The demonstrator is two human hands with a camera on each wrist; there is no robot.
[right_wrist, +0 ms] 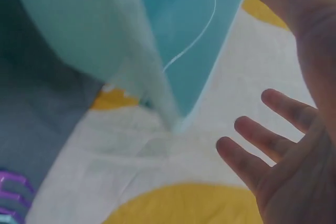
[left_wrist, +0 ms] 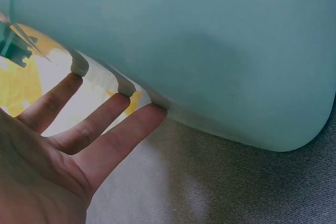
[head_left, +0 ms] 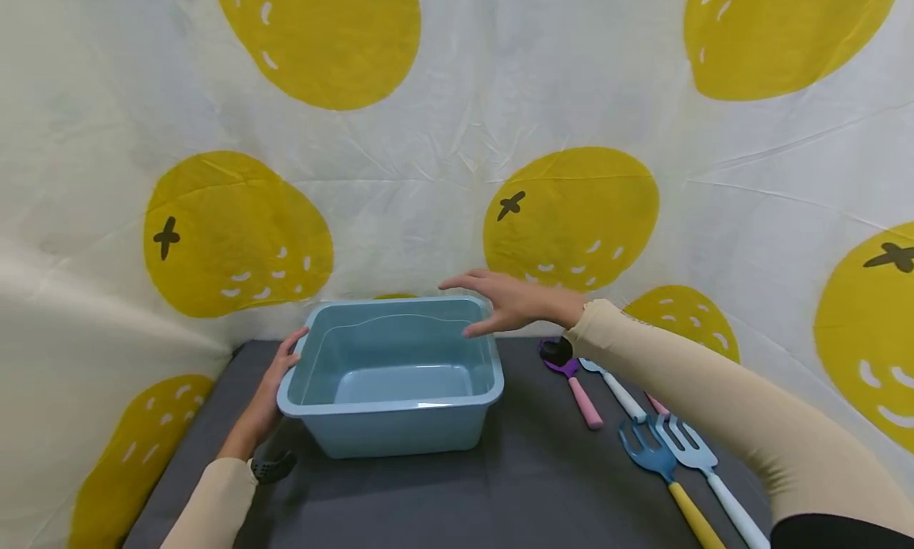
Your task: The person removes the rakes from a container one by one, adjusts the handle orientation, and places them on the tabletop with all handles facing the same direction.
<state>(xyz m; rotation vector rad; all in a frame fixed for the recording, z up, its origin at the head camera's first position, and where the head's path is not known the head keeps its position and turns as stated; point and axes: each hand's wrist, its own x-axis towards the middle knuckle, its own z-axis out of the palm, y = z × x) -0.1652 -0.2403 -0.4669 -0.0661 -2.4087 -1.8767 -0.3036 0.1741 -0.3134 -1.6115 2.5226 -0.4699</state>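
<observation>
A light blue plastic basin (head_left: 389, 434) stands on the dark grey table, its inside bare. My left hand (head_left: 270, 384) is at the basin's left side; in the left wrist view its spread, nearly straight fingers (left_wrist: 118, 139) meet the basin wall with their tips. Over the basin's back right corner reaches my right hand (head_left: 517, 301), fingers extended and thumb apart, holding nothing. The right wrist view shows those fingers (right_wrist: 247, 163) spread beside the basin's rim (right_wrist: 170, 106), with a gap between.
Right of the basin lie a spoon with a pink handle (head_left: 585, 404), a white-handled utensil (head_left: 623, 396), a blue fork with a yellow handle (head_left: 688, 508) and a pale blue fork (head_left: 731, 501). A white cloth with yellow fruit prints (head_left: 407, 216) hangs behind the table (head_left: 500, 497).
</observation>
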